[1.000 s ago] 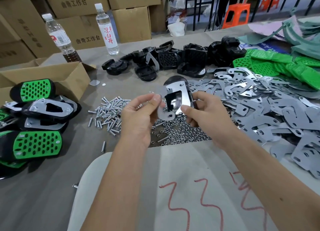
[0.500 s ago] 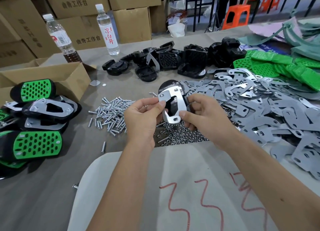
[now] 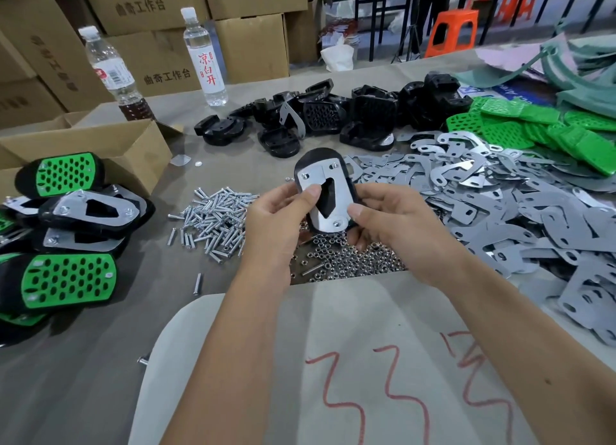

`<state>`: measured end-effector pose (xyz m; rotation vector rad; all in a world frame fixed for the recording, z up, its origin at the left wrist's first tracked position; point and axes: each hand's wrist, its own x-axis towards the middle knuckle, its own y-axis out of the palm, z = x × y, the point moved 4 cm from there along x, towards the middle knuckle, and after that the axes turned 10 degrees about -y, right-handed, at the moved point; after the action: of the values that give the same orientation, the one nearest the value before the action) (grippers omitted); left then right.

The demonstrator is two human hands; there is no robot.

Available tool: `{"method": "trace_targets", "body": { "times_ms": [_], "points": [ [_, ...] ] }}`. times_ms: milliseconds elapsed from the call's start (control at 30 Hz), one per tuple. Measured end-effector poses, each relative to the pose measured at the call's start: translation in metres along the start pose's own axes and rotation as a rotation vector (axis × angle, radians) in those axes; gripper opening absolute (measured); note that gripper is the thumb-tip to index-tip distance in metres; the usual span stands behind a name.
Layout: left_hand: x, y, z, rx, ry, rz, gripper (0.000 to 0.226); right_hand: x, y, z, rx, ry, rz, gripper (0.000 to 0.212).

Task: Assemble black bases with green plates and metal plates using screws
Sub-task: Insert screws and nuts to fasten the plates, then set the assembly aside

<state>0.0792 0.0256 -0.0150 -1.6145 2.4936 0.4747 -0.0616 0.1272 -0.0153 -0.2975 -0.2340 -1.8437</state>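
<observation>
Both hands hold one black base (image 3: 348,191) above the table, with a shiny metal plate (image 3: 337,200) lying flat on its upper face. My left hand (image 3: 278,216) grips its left edge, thumb pressed on the plate. My right hand (image 3: 386,221) grips the right edge, thumb near the lower screw hole. Loose screws (image 3: 213,218) lie in a pile to the left, and small nuts (image 3: 346,261) lie under my hands. Spare black bases (image 3: 333,114) are heaped behind, metal plates (image 3: 500,204) spread to the right, green plates (image 3: 533,124) at far right.
Finished assemblies (image 3: 63,244) with green plates are stacked at the left beside an open cardboard box (image 3: 110,144). Two water bottles (image 3: 205,58) stand at the back before stacked cartons. A white sheet with red marks (image 3: 366,378) covers the near table.
The metal plate has gone from tilted and loose over the base to lying flat on it. Both hands have shifted slightly lower and closed on the base's sides.
</observation>
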Motion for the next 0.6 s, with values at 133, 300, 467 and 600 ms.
{"method": "trace_targets", "body": {
  "times_ms": [133,300,467,600],
  "points": [
    [-0.004,0.004,-0.001,-0.135,-0.038,0.062,0.008,0.001,0.001,0.004,-0.064,-0.018,0.048,0.022],
    [0.003,-0.007,0.0,-0.212,-0.049,-0.11,0.013,0.0,-0.006,0.008,-0.903,-0.117,0.108,0.011],
    [0.007,-0.014,0.001,-0.196,-0.066,-0.133,0.02,0.0,0.004,0.005,-0.996,-0.022,0.264,0.015],
    [0.007,-0.009,0.002,-0.127,-0.079,-0.086,0.017,0.0,0.005,0.006,-1.027,-0.039,0.193,0.012]
  ]
}}
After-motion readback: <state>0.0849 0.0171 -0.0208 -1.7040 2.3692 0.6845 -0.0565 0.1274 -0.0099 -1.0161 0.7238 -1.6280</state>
